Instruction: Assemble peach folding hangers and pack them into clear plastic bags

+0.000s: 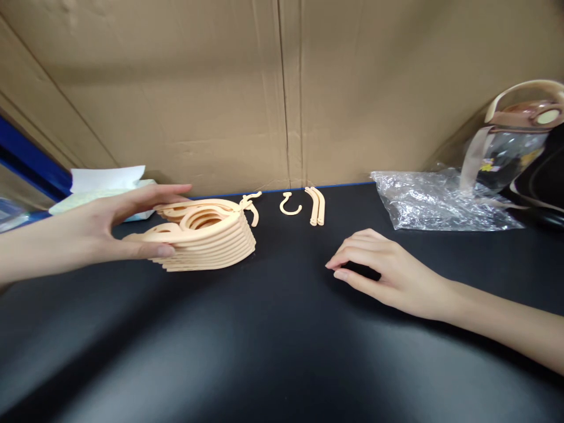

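Stacked peach hanger frames sit left of centre on the black tabletop, with the left hand reaching across their outer end. Opposite, the right hand extends inward, palm down. Behind lie a loose hook and two curved bars; a crinkled plastic bag and strapped water bottle stand farther right. The left fingers spread around the stack, thumb against its near side; grip firmness cannot be told. The right fingers curl loosely, thumb apart, holding nothing.
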Tool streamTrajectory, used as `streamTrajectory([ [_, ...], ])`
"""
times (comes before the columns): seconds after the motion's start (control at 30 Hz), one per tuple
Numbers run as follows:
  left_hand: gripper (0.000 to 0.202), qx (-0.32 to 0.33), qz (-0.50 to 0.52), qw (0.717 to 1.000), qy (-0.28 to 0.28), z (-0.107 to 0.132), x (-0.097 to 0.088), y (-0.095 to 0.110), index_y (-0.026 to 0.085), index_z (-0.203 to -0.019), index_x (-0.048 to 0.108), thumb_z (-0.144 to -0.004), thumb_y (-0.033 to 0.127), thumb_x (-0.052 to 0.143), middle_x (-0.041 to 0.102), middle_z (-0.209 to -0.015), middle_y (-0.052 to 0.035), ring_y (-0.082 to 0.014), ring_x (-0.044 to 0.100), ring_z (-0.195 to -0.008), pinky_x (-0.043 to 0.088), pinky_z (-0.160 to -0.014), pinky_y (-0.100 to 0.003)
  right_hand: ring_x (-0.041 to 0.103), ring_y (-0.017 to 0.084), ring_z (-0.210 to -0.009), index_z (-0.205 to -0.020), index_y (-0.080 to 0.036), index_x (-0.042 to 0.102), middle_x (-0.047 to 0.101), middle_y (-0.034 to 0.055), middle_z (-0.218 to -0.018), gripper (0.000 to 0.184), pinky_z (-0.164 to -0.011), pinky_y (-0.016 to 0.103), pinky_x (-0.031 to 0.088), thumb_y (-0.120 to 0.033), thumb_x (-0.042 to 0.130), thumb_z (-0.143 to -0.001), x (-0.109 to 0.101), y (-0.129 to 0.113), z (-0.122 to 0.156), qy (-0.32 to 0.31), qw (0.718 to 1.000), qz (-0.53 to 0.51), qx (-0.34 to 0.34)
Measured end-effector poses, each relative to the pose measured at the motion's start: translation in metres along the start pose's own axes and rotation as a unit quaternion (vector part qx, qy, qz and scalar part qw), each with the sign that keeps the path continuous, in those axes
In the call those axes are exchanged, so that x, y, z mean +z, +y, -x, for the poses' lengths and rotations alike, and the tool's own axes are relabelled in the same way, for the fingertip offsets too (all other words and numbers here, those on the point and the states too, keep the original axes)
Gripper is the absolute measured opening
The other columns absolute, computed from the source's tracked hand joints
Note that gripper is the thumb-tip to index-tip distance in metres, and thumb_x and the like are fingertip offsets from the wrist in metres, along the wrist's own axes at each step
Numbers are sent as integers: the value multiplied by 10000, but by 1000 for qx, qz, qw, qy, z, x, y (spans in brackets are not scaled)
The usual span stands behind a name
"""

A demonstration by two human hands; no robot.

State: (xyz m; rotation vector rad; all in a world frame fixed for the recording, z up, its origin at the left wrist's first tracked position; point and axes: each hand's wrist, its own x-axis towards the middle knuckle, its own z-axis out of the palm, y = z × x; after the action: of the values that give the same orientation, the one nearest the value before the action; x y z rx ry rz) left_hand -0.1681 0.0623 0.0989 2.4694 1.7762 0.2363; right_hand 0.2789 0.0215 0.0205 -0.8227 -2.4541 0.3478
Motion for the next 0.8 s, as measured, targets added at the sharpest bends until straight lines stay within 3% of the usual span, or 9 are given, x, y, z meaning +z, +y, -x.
streamTrajectory([
  [0.6, 1134, -8, 5, 1000, -4, -2, 1, 2, 288, -1617, 404, -705, 922, 630, 569, -1565, -66, -406, 571, -1394, 451, -1174, -540, 705, 167, -850, -1029, -229, 717, 781, -1, -952, 160, -928, 374, 463, -273, 567, -1064, 0, 1, 1, -1, 1000, 1, -6],
  [0.8, 1114, -6, -4, 1000, 0, -1, 1, 1, 300, -1615, 402, -716, 922, 621, 514, -1614, -58, -423, 518, -1443, 444, -1179, -540, 698, 166, -859, -1027, -208, 721, 778, 6, -950, 161, -924, 359, 455, -260, 572, -1064, 0, 1, 1, 3, 1000, 1, -13],
])
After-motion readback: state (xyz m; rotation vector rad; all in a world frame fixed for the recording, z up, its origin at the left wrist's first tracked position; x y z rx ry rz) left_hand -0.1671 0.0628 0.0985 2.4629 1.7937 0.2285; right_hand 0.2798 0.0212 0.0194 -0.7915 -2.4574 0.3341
